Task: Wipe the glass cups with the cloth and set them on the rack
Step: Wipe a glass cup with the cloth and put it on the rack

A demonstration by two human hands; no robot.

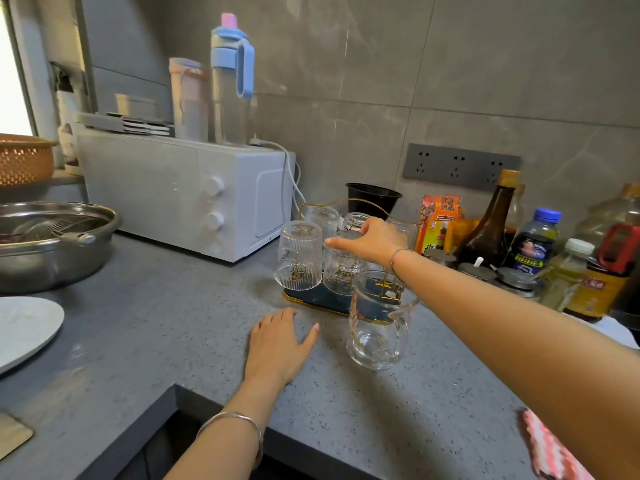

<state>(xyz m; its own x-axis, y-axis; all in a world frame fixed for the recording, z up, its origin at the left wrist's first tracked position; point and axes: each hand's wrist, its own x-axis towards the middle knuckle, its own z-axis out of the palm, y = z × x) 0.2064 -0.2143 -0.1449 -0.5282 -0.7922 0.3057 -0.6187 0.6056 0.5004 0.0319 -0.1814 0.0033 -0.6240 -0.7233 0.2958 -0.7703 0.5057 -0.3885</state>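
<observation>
The right hand [372,242], thumb spread, grip unclear, sits directly above 1 upside-down glass cup [341,271] on the rack [311,304]; the flat left hand [277,344] is farther.

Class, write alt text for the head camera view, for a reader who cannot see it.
A person's right hand holds an upturned ribbed glass cup on a gold-rimmed rack among other cups. The left hand lies flat on the grey counter, near a glass jug.

No legible text anywhere.
</observation>
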